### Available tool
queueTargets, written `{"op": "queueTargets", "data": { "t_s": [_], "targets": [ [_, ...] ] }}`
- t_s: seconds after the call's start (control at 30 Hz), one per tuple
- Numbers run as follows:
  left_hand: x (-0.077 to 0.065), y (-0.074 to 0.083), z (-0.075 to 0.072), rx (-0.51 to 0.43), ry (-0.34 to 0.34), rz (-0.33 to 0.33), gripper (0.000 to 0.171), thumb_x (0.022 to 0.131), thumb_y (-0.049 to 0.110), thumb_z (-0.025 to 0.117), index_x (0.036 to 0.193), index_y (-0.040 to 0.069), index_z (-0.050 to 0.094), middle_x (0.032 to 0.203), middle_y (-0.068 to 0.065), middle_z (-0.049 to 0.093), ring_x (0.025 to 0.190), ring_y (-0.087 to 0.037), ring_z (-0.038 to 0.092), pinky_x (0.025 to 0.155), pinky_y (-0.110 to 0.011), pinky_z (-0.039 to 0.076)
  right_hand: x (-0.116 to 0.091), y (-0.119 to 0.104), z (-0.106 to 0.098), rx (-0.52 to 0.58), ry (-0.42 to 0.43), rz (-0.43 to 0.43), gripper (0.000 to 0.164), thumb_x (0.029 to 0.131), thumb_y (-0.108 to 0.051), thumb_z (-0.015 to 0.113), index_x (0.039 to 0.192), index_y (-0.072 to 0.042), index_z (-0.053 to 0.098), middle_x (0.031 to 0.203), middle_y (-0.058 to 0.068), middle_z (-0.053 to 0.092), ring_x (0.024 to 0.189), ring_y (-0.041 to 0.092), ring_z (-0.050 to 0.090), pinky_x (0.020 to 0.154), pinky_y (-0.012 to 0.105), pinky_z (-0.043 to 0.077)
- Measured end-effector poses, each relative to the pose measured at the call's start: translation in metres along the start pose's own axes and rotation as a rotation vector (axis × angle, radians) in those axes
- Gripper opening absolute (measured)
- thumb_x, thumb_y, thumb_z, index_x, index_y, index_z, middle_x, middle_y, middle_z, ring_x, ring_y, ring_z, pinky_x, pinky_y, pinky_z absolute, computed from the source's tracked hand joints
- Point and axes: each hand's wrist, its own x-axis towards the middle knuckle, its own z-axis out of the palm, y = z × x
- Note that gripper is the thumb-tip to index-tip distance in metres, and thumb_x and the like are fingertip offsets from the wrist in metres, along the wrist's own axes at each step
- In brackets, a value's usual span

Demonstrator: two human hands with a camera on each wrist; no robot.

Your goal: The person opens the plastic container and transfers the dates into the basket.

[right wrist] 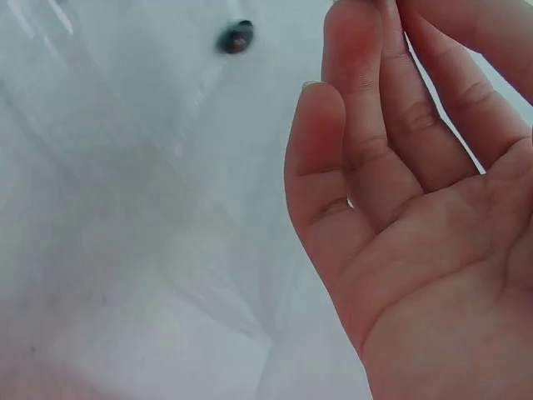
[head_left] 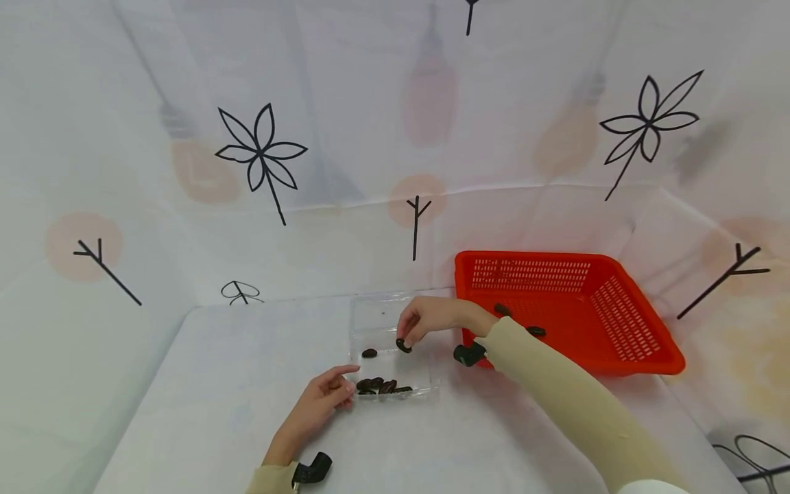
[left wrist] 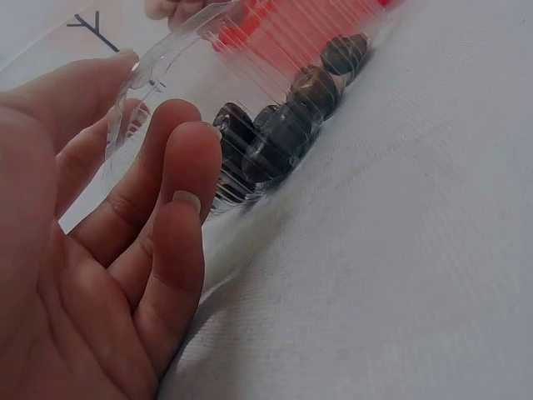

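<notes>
A clear plastic box (head_left: pixel 395 367) lies on the white cloth with its hinged lid laid back. Several dark brown, date-like oval pieces (head_left: pixel 387 387) are gathered along its near side, and one more oval piece (head_left: pixel 369 353) lies apart toward the left wall. My left hand (head_left: pixel 317 408) holds the box's near left corner, fingers bent against the clear wall in the left wrist view. Above the box, my right hand (head_left: pixel 432 315) pinches a dark oval piece (head_left: pixel 404 346) between thumb and fingertips. In the right wrist view that pinch is out of frame.
To the right stands a red perforated plastic basket (head_left: pixel 574 350). Inside it lie dark oval pieces, one near its left side (head_left: pixel 503 309) and one nearer the front (head_left: pixel 536 331), partly behind my right sleeve. A patterned white cloth (head_left: pixel 345 247) hangs behind the table.
</notes>
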Motion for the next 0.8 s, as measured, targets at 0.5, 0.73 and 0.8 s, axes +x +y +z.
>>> {"op": "queueTargets", "data": {
  "t_s": [0.5, 0.73, 0.8],
  "targets": [
    [-0.001, -0.005, 0.001, 0.002, -0.009, 0.029, 0.043, 0.099, 0.013, 0.063, 0.138, -0.002, 0.054, 0.089, -0.010, 0.063, 0.075, -0.015, 0.064, 0.071, -0.029, 0.055, -0.078, 0.019, -0.046, 0.029, 0.298, 0.092, 0.022, 0.089, -0.022, 0.076, 0.106, -0.009, 0.072, 0.098, 0.007, 0.072, 0.097, 0.033, 0.065, 0.091, 0.051, 0.049],
    [-0.001, -0.004, 0.000, 0.001, -0.001, 0.016, 0.043, 0.099, 0.015, 0.062, 0.138, 0.000, 0.054, 0.090, -0.010, 0.063, 0.075, -0.017, 0.065, 0.071, -0.029, 0.054, -0.112, 0.044, -0.058, 0.047, 0.369, 0.145, 0.024, 0.091, -0.023, 0.074, 0.111, -0.009, 0.072, 0.102, 0.009, 0.070, 0.095, 0.028, 0.063, 0.084, 0.042, 0.052],
    [-0.001, -0.004, 0.000, 0.004, 0.001, 0.014, 0.043, 0.100, 0.015, 0.062, 0.139, 0.000, 0.054, 0.090, -0.009, 0.063, 0.075, -0.017, 0.065, 0.071, -0.029, 0.054, -0.121, 0.052, -0.061, 0.091, 0.385, 0.149, 0.026, 0.092, -0.022, 0.073, 0.113, -0.007, 0.070, 0.105, 0.011, 0.070, 0.097, 0.032, 0.066, 0.087, 0.045, 0.053]
  ]
}}
